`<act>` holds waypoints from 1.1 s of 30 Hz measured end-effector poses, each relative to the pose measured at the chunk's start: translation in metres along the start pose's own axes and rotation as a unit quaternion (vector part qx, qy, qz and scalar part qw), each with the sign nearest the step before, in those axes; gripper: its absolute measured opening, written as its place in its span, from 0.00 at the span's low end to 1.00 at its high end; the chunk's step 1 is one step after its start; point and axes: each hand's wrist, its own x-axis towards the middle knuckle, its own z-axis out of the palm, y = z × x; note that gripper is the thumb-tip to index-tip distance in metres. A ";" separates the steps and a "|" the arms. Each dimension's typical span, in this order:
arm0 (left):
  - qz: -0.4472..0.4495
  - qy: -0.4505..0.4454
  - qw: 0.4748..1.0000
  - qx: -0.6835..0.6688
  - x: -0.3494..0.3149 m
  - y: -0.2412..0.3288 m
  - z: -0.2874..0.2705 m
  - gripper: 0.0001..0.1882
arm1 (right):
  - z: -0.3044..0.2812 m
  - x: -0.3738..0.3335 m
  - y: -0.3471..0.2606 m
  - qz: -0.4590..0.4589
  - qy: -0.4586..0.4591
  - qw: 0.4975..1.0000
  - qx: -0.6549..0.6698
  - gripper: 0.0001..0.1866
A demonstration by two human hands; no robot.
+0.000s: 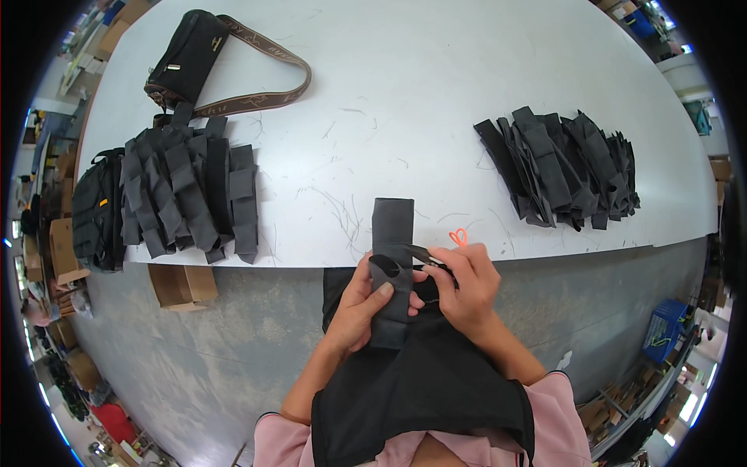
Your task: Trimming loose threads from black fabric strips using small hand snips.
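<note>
Over the table's near edge, my left hand (359, 305) grips a dark grey fabric strip (394, 221), its thumb pressing the front. The strip's far end reaches onto the table and its near end hangs toward my apron. A folded loop stands up from its middle. My right hand (473, 286) is closed around small thread snips (422, 254) with an orange cord loop (458, 237). The blades point left and lie against the strip's right edge beside the loop. Whether they touch a thread is too small to tell.
A heap of sewn grey strips (183, 191) lies at the left of the white table (420, 101), beside a black backpack (101, 210). Another strip pile (560, 167) sits right. A black shoulder bag (187, 58) is far left. Thread scraps dot the tabletop. Below stands a cardboard box (167, 289).
</note>
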 end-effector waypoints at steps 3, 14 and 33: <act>0.014 -0.012 0.999 0.031 0.002 -0.003 -0.002 0.28 | 0.005 0.000 0.004 0.003 -0.038 0.999 0.003 0.16; 0.058 0.021 0.983 0.176 0.000 -0.002 0.004 0.30 | 0.009 0.005 0.002 -0.052 -0.063 0.997 -0.016 0.21; 0.039 0.038 0.978 0.199 0.000 -0.003 0.004 0.30 | 0.011 0.003 0.001 -0.044 -0.058 0.997 -0.022 0.21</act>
